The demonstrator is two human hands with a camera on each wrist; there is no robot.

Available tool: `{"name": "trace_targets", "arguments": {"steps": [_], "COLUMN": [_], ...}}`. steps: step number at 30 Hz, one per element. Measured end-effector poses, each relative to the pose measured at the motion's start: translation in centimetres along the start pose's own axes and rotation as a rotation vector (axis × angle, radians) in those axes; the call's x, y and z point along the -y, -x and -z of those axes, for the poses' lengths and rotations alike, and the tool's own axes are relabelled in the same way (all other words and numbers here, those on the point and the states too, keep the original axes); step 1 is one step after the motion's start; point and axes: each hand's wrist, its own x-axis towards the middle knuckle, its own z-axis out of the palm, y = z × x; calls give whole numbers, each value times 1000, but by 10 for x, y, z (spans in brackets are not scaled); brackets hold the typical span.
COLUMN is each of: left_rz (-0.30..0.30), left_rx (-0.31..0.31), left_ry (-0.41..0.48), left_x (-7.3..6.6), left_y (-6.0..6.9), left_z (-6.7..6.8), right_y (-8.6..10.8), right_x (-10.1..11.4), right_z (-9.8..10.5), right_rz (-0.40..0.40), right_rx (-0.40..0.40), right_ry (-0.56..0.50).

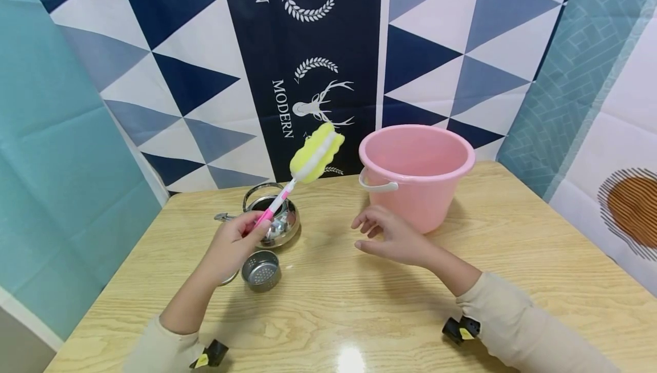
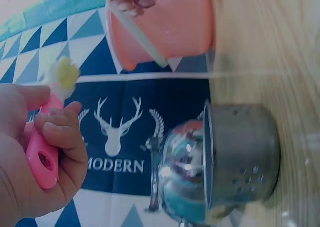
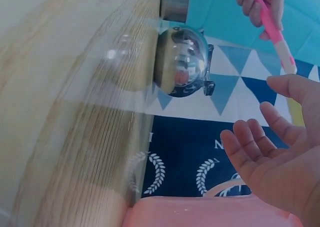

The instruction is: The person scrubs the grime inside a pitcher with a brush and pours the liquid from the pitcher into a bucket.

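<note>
My left hand grips the pink handle of a sponge bottle brush, whose yellow-and-white head points up and away to the right. In the left wrist view the fingers curl round the handle's looped end. Behind and below that hand stands a shiny steel teapot, partly hidden by the brush handle and hand. A perforated steel strainer cup sits on the table nearer to me. My right hand is in the air in front of the pink bucket, fingers loosely bent and holding nothing.
The wooden table ends at a patterned cloth wall behind. A white handle hangs on the bucket's left side. A round metal rim, mostly hidden by the left arm, lies beside the strainer cup.
</note>
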Motion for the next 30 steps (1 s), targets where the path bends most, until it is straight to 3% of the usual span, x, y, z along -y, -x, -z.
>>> {"name": "trace_targets", "arguments": {"steps": [4,11,15,19,25,30], "left_rz": [3,51,60,65,28,-11], "left_rx": [27,124,126,125,182,219], "left_ry": [-31,-3,-48,-131,-265,-289], "left_x": [5,13,17,17,10,1], "left_y": [0,0,-1,-4,-9,-14], "left_z": [9,17,24,38,65,84], "right_y": [-3,-12,-21,-32,-49,-61], "right_x": [-2,-9,-12,-15,-22,-30], "right_z": [-1,-6,-11,-20,-38,-50], "right_rz": [16,35,45,17,-64,-110], "right_rx": [19,93,160,204,224,198], "right_ry": [7,43,78,83,6,3]}}
